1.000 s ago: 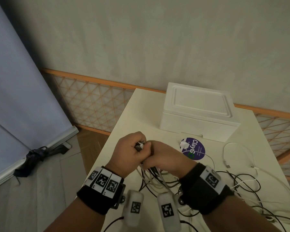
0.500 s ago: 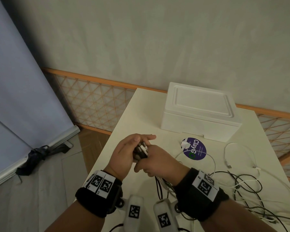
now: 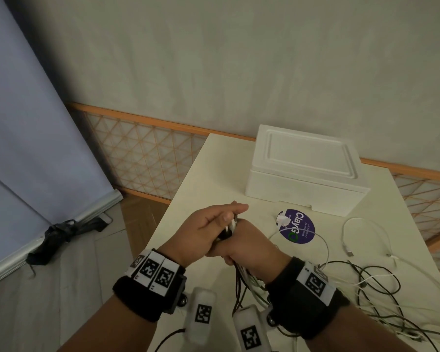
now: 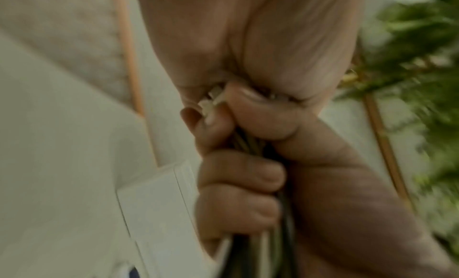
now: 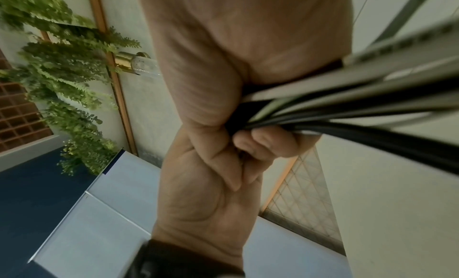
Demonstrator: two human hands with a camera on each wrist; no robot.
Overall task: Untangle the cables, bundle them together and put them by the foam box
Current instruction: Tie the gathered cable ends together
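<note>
The right hand (image 3: pixel 249 247) has its grip wrapped tight round a bunch of black and white cables (image 3: pixel 241 278) above the worktop (image 3: pixel 214 179), near its left edge. The bunch runs lengthwise from the plug ends, which point up and away toward the foam box (image 3: pixel 305 171), back down toward the wrist. The left hand (image 3: pixel 203 232) pinches the plug ends at the top. Loose cable loops (image 3: pixel 381 283) lie to the right. A purple round sticker (image 3: pixel 296 226) reads "ClayGo".
</note>
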